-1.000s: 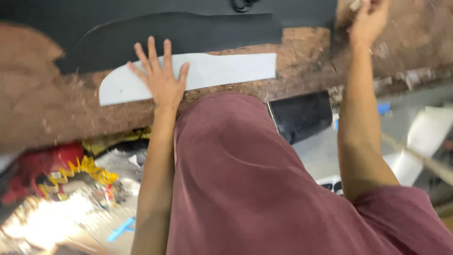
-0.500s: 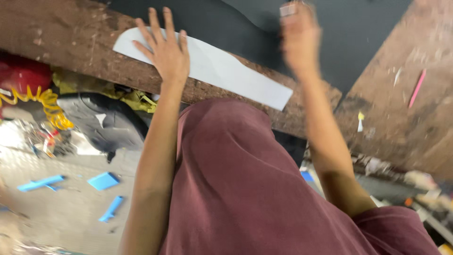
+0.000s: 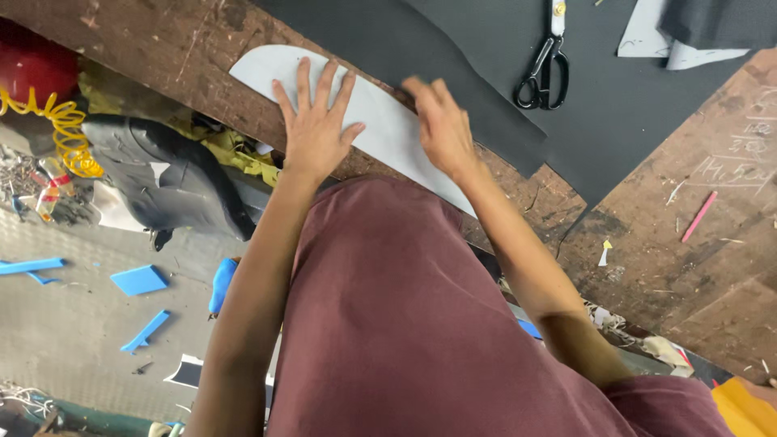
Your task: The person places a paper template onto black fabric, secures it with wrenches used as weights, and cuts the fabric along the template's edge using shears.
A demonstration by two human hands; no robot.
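A pale grey curved template piece (image 3: 380,121) lies on the worn wooden workbench (image 3: 647,243). My left hand (image 3: 316,129) presses flat on its left part with fingers spread. My right hand (image 3: 441,125) rests on its right part, fingertips at the edge of a large black sheet (image 3: 453,57) that lies just beyond. Neither hand holds anything. Black-handled scissors (image 3: 544,69) lie on the black sheet, past my right hand.
A pink stick (image 3: 698,217) lies on the bench at right. White paper pieces (image 3: 655,36) sit top right. Below the bench: black material (image 3: 162,178), a yellow coiled hose (image 3: 65,137), a red object (image 3: 36,65), blue scraps (image 3: 139,279) on the floor.
My right hand came down from far across the bench and now rests on the pale template. The scissors now lie on the black sheet. My left hand stayed pressed on the template.
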